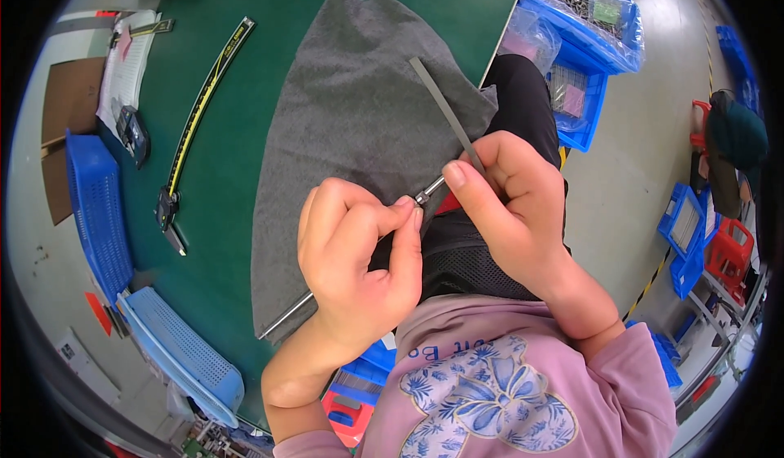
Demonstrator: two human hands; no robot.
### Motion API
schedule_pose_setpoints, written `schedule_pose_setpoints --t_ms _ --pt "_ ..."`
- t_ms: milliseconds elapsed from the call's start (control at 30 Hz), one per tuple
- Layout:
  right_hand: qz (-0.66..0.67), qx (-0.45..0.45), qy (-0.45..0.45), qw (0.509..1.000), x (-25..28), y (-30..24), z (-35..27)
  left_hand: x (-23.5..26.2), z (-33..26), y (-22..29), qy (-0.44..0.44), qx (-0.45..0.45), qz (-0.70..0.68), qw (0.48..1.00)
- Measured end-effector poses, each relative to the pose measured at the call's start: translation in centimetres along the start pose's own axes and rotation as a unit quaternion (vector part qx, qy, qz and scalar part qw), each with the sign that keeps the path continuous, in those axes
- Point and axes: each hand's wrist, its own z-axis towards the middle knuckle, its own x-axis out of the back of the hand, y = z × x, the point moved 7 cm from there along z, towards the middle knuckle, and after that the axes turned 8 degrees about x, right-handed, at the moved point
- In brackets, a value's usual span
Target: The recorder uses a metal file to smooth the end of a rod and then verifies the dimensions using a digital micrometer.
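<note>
Okay, head view, the only one. Your left hand (359, 254) is in a tight pinch, thumb and index fingertips on a small metal collar (420, 199) on the metal rod (434, 185). Your right hand (518, 213) pinches the same rod just beyond the collar and also has a thin grey strip (441, 103) in its fingers, sticking out over the cloth. Rod sits between your hands, near the lower right edge of the grey cloth (351, 74) on the green table (233, 172). Another rod length (286, 317) shows past your left wrist; can't tell if it's one piece. Caliper (195, 117) with a yellow strip lies left of the cloth, scale marks too small to read. Writing: blue lettering (453, 349) on your pink shirt (584, 376), upside down and partly lost in folds. Green label (607, 11) and pink label (574, 100) in the blue bins (600, 62): print too small to make out.
</note>
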Motion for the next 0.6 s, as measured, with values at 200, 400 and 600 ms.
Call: schedule_pose_setpoints --t_ms 200,400,600 --pt "0.026 -0.035 0.03 0.999 -0.15 0.56 0.13 -0.03 0.1 -0.05 -0.01 -0.013 0.002 1.0" --pt "0.015 -0.027 0.019 0.999 -0.31 0.07 0.15 0.03 -0.01 -0.07 -0.005 -0.011 0.001 1.0" --pt "0.159 -0.062 0.056 0.984 -0.96 0.78 -0.54 0.47 0.08 0.35 -0.015 -0.012 0.026 0.999"
